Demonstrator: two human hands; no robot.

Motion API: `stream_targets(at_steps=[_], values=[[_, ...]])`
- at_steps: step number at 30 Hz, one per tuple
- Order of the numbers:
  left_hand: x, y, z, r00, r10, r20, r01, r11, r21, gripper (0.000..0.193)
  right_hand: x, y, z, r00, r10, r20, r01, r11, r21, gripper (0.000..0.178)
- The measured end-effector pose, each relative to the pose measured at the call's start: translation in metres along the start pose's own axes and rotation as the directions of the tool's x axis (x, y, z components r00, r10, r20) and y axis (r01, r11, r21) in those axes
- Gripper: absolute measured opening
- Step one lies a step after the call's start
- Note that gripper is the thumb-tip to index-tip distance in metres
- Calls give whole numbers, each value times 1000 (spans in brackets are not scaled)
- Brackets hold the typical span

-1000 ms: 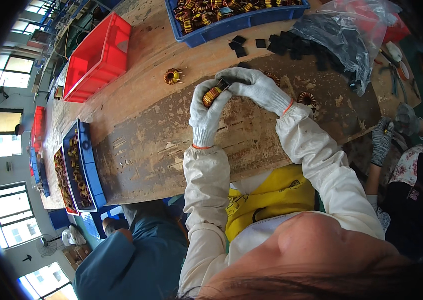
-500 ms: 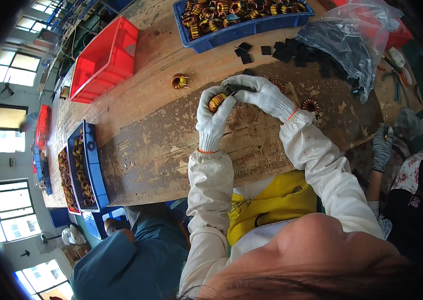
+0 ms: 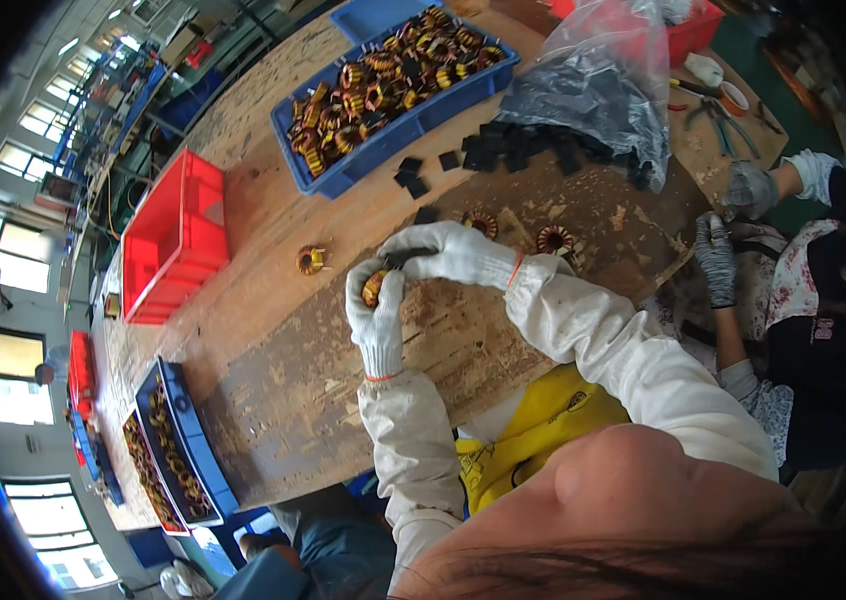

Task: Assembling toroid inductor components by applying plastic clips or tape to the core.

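In white knit gloves, my two hands meet above the worn tabletop. My left hand [image 3: 379, 325] is closed around a toroidal coil [image 3: 372, 289] with yellow and copper-coloured winding. Fingers of my right hand [image 3: 458, 254] pinch a small black piece [image 3: 403, 257] against the top of that coil; the fingers partly hide it. A single coil [image 3: 311, 260] lies left of my hands. Two more, a dark-wound coil [image 3: 481, 223] and another coil [image 3: 554, 240], rest beyond my right hand and wrist. One black square [image 3: 426, 215] lies just past my right knuckles.
A blue tray [image 3: 423, 128] heaped with coils stands at the far side, beside scattered black squares [image 3: 503, 148] and a clear plastic bag [image 3: 608, 85]. Left are a red bin [image 3: 183, 235] and a blue tray of coils [image 3: 205, 440]. Pliers [image 3: 718, 125] and a co-worker's gloved hand [image 3: 715, 262] are at right.
The whole view has shifted and turned, showing more of the far tray. My hands stay together on the coil, and the black piece is now more covered by my right fingers.
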State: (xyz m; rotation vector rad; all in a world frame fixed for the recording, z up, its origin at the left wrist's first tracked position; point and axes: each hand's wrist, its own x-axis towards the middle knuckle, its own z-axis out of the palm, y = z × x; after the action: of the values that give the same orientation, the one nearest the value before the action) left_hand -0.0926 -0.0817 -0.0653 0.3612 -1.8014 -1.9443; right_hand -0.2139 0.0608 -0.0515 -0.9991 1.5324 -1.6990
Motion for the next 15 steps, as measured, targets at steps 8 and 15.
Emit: stream_targets(at_steps=[8,15], values=[[-5,6,11,997,-70,-45,60,982,-181,20,-4,1,2,995,-78,-67,65,982,-175,41],[0,2,12,998,-57,-4,51,921,-387,20,-3,-11,7,984,-98,-147,62,969,-237,39]])
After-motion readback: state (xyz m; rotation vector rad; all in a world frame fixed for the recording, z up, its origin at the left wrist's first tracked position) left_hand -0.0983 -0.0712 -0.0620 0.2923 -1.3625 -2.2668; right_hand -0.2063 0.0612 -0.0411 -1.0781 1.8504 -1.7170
